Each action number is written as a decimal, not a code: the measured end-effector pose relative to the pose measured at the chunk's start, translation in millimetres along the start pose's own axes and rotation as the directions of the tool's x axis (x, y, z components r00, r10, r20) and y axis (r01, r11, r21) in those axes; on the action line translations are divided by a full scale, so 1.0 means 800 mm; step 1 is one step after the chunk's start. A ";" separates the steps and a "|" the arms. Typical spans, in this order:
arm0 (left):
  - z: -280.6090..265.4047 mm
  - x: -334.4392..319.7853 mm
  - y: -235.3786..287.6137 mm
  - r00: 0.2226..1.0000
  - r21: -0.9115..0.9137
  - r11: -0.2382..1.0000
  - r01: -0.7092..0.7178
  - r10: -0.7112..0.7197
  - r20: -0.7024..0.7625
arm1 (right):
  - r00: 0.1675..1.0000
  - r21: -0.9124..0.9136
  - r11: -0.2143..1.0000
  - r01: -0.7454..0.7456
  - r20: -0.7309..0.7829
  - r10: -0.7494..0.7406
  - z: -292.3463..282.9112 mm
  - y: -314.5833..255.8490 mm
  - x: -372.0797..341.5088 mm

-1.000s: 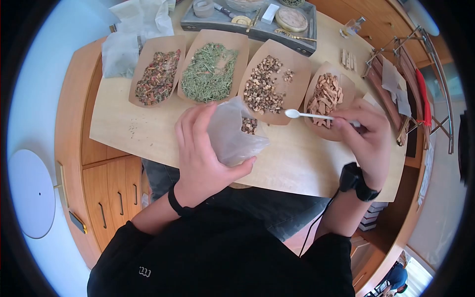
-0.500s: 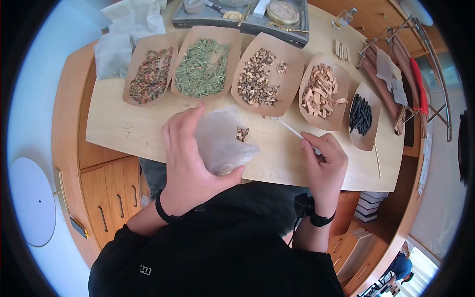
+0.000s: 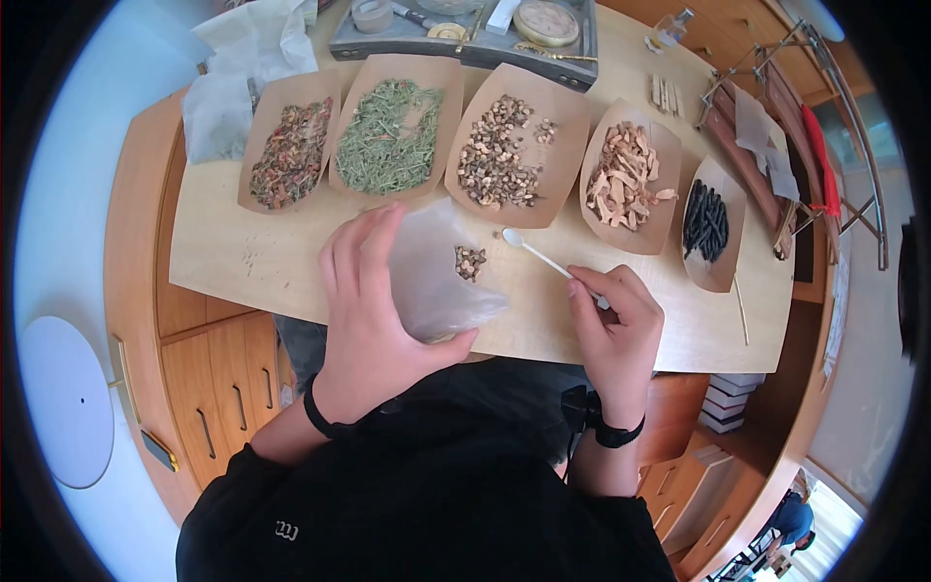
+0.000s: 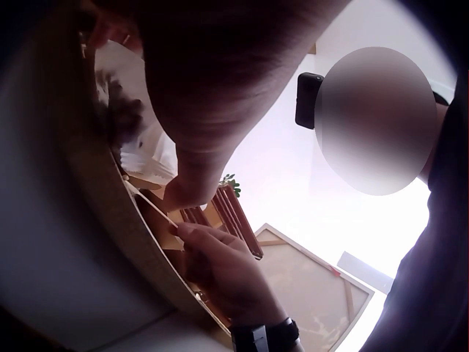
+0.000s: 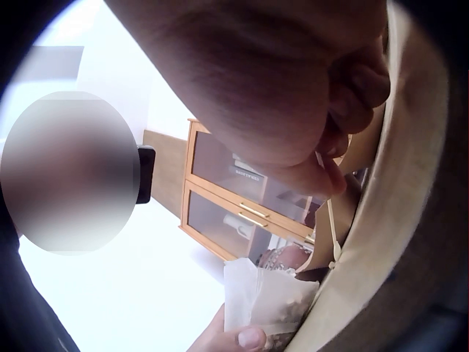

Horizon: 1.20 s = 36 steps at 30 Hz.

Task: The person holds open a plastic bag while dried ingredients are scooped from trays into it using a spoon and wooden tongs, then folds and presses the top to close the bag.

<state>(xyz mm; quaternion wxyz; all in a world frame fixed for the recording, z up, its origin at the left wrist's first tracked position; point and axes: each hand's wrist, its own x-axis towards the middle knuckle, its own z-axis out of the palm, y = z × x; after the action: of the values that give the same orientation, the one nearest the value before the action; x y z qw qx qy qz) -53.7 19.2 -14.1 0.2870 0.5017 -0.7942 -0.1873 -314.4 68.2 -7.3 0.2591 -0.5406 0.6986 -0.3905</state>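
In the head view my left hand (image 3: pixel 364 281) holds a translucent whitish bag (image 3: pixel 427 272), fingers along its far side and thumb at its near side. Chopped brown dried pieces (image 3: pixel 470 263) show in its mouth, which faces right. My right hand (image 3: pixel 621 325) pinches a small white spoon (image 3: pixel 545 259) by its handle. The bowl of the spoon points left, close over the table, right by a small loose brown piece (image 3: pixel 497 234). Behind it stands a paper tray (image 3: pixel 558 165) with similar chopped pieces. The right wrist view shows the left thumb (image 5: pixel 251 338) against the bag.
More paper trays hold reddish dried bits (image 3: pixel 291 155), green herb (image 3: pixel 388 141), tan slices (image 3: pixel 626 179) and black sticks (image 3: pixel 706 223). A grey tray (image 3: pixel 572 73) of tools stands at the back. White bags (image 3: pixel 218 112) lie back left; a folding rack (image 3: pixel 752 145) stands right.
My right hand with the spoon has moved left from over the tan slices to near the bag, uncovering the tray of black sticks. The left hand keeps hold of the bag.
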 end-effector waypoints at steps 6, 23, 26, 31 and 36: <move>-0.003 0.001 -0.003 1.000 -0.007 1.000 0.010 -0.010 -0.008 | 1.000 -0.002 1.000 0.001 -0.002 -0.001 -0.002 -0.001 0.004; -0.003 0.001 -0.009 1.000 -0.032 0.999 0.029 -0.029 -0.009 | 1.000 0.036 0.999 -0.006 0.016 0.005 0.016 -0.006 0.007; -0.006 0.000 -0.009 0.999 -0.047 0.998 0.048 -0.049 -0.015 | 1.000 0.020 1.000 -0.006 0.004 0.006 0.017 -0.004 0.007; -0.009 -0.001 -0.010 0.999 -0.032 0.999 0.043 -0.044 -0.029 | 1.000 0.024 1.000 -0.012 0.016 0.011 0.018 -0.008 0.006; -0.007 -0.002 -0.012 0.999 -0.018 0.999 0.047 -0.047 -0.019 | 0.997 0.112 0.993 -0.031 0.078 0.023 0.010 -0.019 -0.001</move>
<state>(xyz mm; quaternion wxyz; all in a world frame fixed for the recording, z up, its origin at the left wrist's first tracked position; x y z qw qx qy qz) -42.8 16.5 -16.2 0.2943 0.5196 -0.7778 -0.1960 -299.5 65.4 0.6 0.3212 -0.5302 0.6722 -0.4049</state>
